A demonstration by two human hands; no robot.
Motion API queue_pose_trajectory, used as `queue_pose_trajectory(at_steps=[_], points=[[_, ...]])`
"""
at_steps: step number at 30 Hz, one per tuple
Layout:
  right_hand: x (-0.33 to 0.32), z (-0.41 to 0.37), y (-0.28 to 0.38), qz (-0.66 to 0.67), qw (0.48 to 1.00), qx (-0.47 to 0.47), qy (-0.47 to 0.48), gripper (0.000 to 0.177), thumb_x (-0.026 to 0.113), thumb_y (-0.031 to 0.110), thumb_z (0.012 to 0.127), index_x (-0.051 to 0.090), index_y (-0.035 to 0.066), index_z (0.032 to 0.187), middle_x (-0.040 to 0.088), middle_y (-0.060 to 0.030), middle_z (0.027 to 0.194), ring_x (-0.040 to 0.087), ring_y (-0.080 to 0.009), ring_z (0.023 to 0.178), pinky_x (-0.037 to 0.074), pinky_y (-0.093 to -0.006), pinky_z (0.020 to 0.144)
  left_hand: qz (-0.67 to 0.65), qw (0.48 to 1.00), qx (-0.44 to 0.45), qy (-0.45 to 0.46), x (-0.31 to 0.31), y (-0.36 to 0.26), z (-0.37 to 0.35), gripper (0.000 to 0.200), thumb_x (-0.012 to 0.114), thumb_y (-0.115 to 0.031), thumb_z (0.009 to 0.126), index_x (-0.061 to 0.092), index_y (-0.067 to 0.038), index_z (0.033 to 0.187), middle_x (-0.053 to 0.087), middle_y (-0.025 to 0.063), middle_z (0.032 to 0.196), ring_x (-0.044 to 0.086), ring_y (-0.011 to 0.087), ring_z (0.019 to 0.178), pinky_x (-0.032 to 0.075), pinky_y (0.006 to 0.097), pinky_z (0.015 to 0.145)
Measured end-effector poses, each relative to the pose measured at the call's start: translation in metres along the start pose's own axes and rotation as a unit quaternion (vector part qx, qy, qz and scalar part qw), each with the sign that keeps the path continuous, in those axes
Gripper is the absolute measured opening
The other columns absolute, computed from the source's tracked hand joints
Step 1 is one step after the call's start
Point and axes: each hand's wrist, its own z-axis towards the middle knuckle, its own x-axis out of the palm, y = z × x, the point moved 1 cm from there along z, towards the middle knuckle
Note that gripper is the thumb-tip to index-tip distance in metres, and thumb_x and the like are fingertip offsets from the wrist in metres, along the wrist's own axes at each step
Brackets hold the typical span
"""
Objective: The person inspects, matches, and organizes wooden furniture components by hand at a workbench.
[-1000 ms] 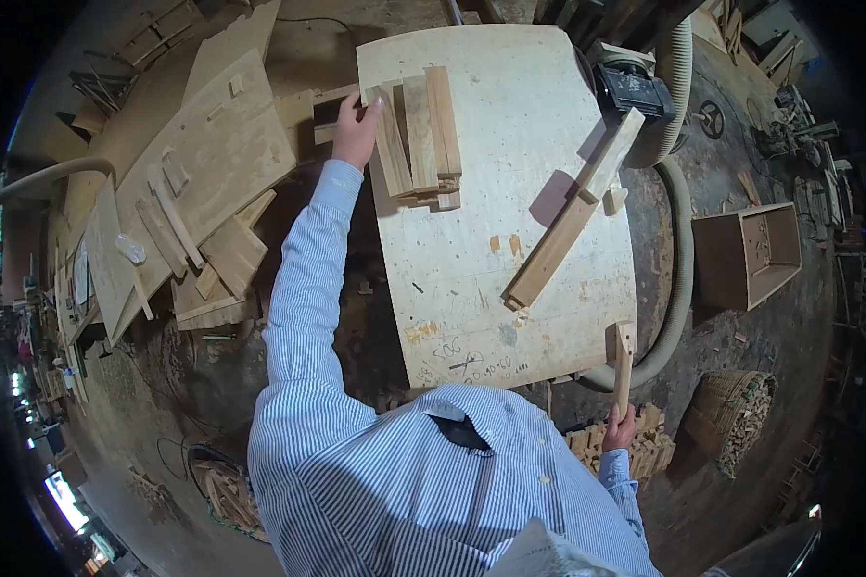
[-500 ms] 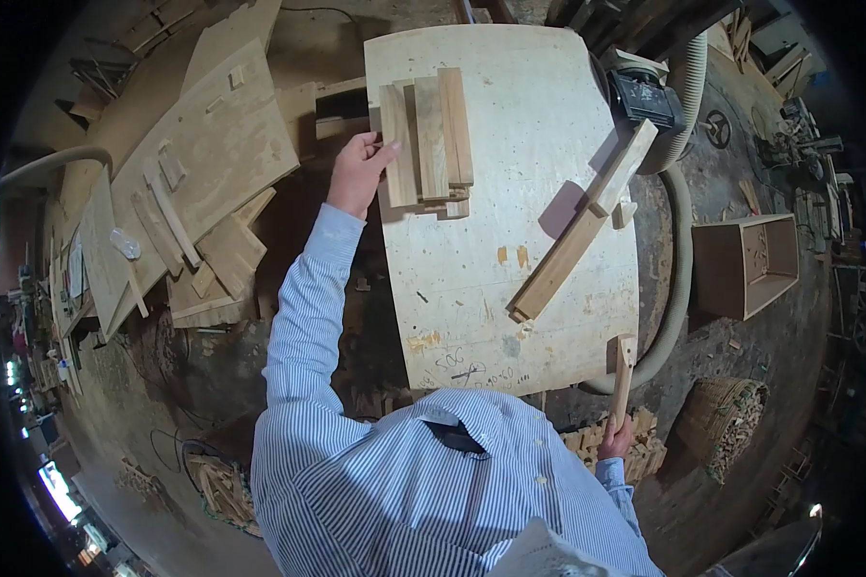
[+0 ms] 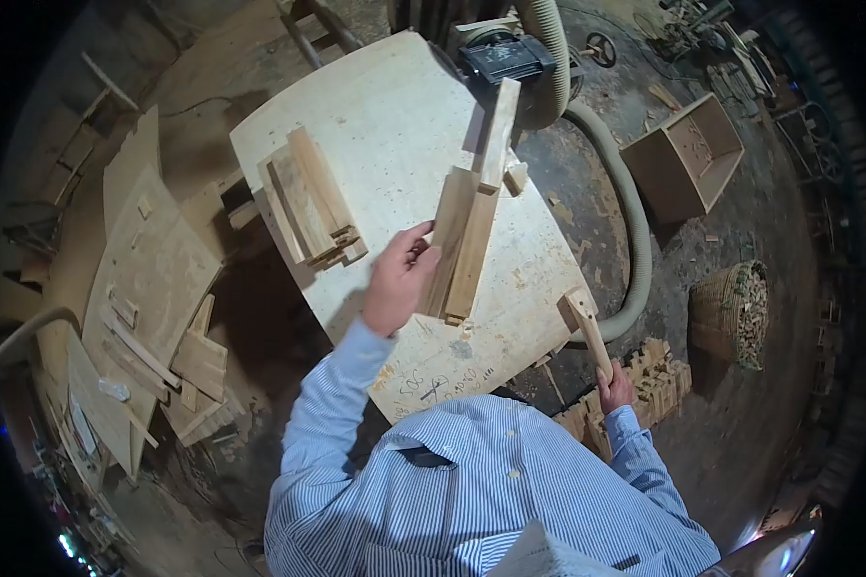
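Our table [image 3: 385, 106] is the largest thing here, a broad pale panel carrying the loose wood. The stack of wood pieces [image 3: 308, 197] on its left side looks the heaviest load: stiff, but loose, so it would slide apart unless we took it from both sides with two hands.

Toward the right lies a long timber [image 3: 473, 250], with a pale bar [image 3: 500, 135] meeting its far end. We judge it rigid and moderately heavy, best taken near the middle so neither end dips.

Just beside it, on the left, is a flat board [image 3: 449, 231]. Our left hand [image 3: 394, 284] is at its left edge, thumb and fingers partly curled; we cannot tell how firmly they have hold of it. It looks light and stiff, dry rather than slippery, and easiest to pinch across the width near mid-length, with fingertips clear of the timber beside it.

Our right hand [image 3: 616, 389] is closed around the near end of a narrow piece with holes [image 3: 585, 322], its far end at the table's near right corner. It seems light and sturdy, though held at one end it could tip.

The small block [image 3: 516, 179], beside the pale bar, suits a fingertip pinch.
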Motion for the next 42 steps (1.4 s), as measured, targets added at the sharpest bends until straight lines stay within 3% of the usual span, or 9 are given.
queue_pose_trajectory(at_steps=[2, 8, 15, 19, 22, 26, 30, 32, 42], points=[[-0.004, 0.000, 0.005, 0.047, 0.999, -0.015, -0.007, 0.037, 0.064, 0.039, 0.099, 0.062, 0.007, 0.118, 0.070, -0.0259, 0.098, 0.067, -0.0478, 0.093, 0.051, -0.0539, 0.079, 0.018, 1.000, -0.003, 0.002, 0.026, 0.017, 0.029, 0.036, 0.069, -0.015, 0.101, 0.065, 0.001, 0.132, 0.062, 0.0051, 0.099, 0.058, 0.0109, 0.087, 0.050, 0.0256, 0.079], [-0.012, -0.001, 0.005, 0.069, 0.998, -0.002, 0.002, 0.037, 0.065, 0.039, 0.098, 0.063, 0.008, 0.118, 0.072, -0.0243, 0.094, 0.069, -0.0464, 0.091, 0.053, -0.0523, 0.077, 0.229, 0.966, 0.031, -0.112, 0.062, 0.058, 0.150, 0.040, 0.066, -0.028, 0.098, 0.068, -0.004, 0.131, 0.068, 0.0191, 0.106, 0.067, 0.0346, 0.097, 0.052, 0.0446, 0.090], [-0.028, 0.007, -0.002, 0.105, 0.994, -0.017, 0.001, 0.038, 0.067, 0.040, 0.097, 0.066, 0.006, 0.116, 0.074, -0.0215, 0.093, 0.073, -0.0416, 0.088, 0.056, -0.0493, 0.075, 0.346, 0.932, 0.010, -0.105, 0.091, 0.066, 0.242, 0.041, 0.063, -0.032, 0.099, 0.069, -0.009, 0.133, 0.070, 0.0233, 0.117, 0.066, 0.0388, 0.113, 0.052, 0.0459, 0.100], [-0.044, 0.012, 0.001, 0.134, 0.990, -0.034, 0.002, 0.039, 0.068, 0.040, 0.096, 0.066, 0.005, 0.113, 0.074, -0.0211, 0.092, 0.073, -0.0398, 0.085, 0.056, -0.0485, 0.074, 0.358, 0.926, 0.013, -0.117, 0.103, 0.059, 0.261, 0.037, 0.063, -0.031, 0.099, 0.073, -0.010, 0.127, 0.070, 0.0254, 0.119, 0.065, 0.0401, 0.115, 0.050, 0.0465, 0.103], [-0.045, 0.011, -0.007, 0.147, 0.988, -0.032, 0.016, 0.038, 0.068, 0.040, 0.097, 0.066, 0.005, 0.110, 0.073, -0.0206, 0.090, 0.073, -0.0402, 0.084, 0.056, -0.0488, 0.073, 0.471, 0.869, 0.039, -0.145, 0.115, 0.051, 0.251, 0.037, 0.062, -0.034, 0.100, 0.073, -0.014, 0.128, 0.067, 0.0238, 0.114, 0.064, 0.0393, 0.112, 0.052, 0.0458, 0.099], [-0.054, 0.015, -0.019, 0.150, 0.987, -0.038, 0.047, 0.039, 0.067, 0.043, 0.097, 0.063, 0.005, 0.108, 0.072, -0.0205, 0.088, 0.073, -0.0406, 0.082, 0.056, -0.0500, 0.073, 0.505, 0.851, 0.011, -0.144, 0.128, 0.047, 0.237, 0.038, 0.062, -0.036, 0.100, 0.073, -0.018, 0.131, 0.065, 0.0227, 0.114, 0.064, 0.0386, 0.111, 0.051, 0.0452, 0.099], [-0.050, 0.021, -0.028, 0.160, 0.984, -0.056, 0.056, 0.040, 0.066, 0.042, 0.099, 0.061, 0.004, 0.109, 0.072, -0.0221, 0.088, 0.072, -0.0420, 0.082, 0.056, -0.0506, 0.073, 0.470, 0.870, -0.013, -0.148, 0.130, 0.057, 0.239, 0.038, 0.061, -0.036, 0.101, 0.071, -0.020, 0.134, 0.065, 0.0229, 0.115, 0.064, 0.0379, 0.111, 0.051, 0.0452, 0.100], [-0.052, 0.022, -0.025, 0.164, 0.978, -0.026, 0.125, 0.041, 0.063, 0.042, 0.100, 0.060, 0.004, 0.113, 0.072, -0.0249, 0.090, 0.072, -0.0447, 0.083, 0.056, -0.0519, 0.073, 0.476, 0.866, -0.018, -0.149, 0.129, 0.056, 0.240, 0.039, 0.061, -0.036, 0.101, 0.071, -0.021, 0.135, 0.065, 0.0230, 0.115, 0.064, 0.0378, 0.112, 0.051, 0.0451, 0.101], [-0.039, 0.019, -0.028, 0.172, 0.977, -0.046, 0.116, 0.043, 0.061, 0.043, 0.101, 0.060, 0.003, 0.118, 0.072, -0.0271, 0.096, 0.072, -0.0458, 0.088, 0.056, -0.0527, 0.074, 0.459, 0.876, -0.001, -0.149, 0.131, 0.055, 0.239, 0.040, 0.059, -0.038, 0.102, 0.071, -0.018, 0.135, 0.067, 0.0265, 0.116, 0.065, 0.0395, 0.113, 0.050, 0.0464, 0.102]])
